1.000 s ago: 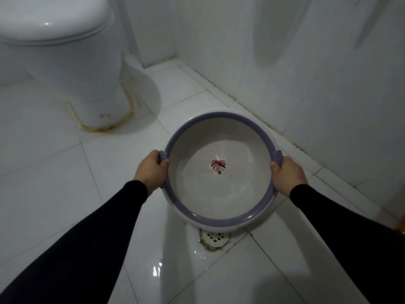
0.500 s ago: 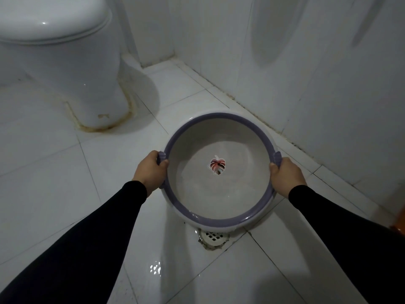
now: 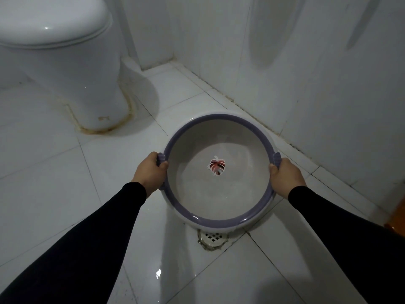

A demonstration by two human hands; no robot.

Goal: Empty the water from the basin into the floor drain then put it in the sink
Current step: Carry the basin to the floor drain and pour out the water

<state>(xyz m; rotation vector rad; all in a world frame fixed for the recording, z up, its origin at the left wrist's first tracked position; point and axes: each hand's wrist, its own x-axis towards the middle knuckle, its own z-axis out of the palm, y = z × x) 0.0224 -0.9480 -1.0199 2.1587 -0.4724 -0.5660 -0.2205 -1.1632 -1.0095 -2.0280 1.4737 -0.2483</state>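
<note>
A round white basin (image 3: pixel 219 194) with a purple rim and a red leaf print on its bottom is held above the tiled floor, its mouth facing up towards me. A shallow film of water seems to lie in it. My left hand (image 3: pixel 150 173) grips the purple handle on its left side, and my right hand (image 3: pixel 286 176) grips the handle on its right. The floor drain (image 3: pixel 213 238), a square white grate, shows just below the basin's near edge; part of it is hidden by the basin. No sink is in view.
A white toilet (image 3: pixel 59 62) stands at the upper left, with stains around its base. A tiled wall (image 3: pixel 306 73) runs along the right, close behind the basin. The wet floor tiles (image 3: pixel 65 194) glisten near the drain. An orange-brown edge (image 3: pixel 397 213) shows at far right.
The basin and both hands have stayed almost still. The view has shifted slightly, with the drain a little more exposed beneath the near rim.
</note>
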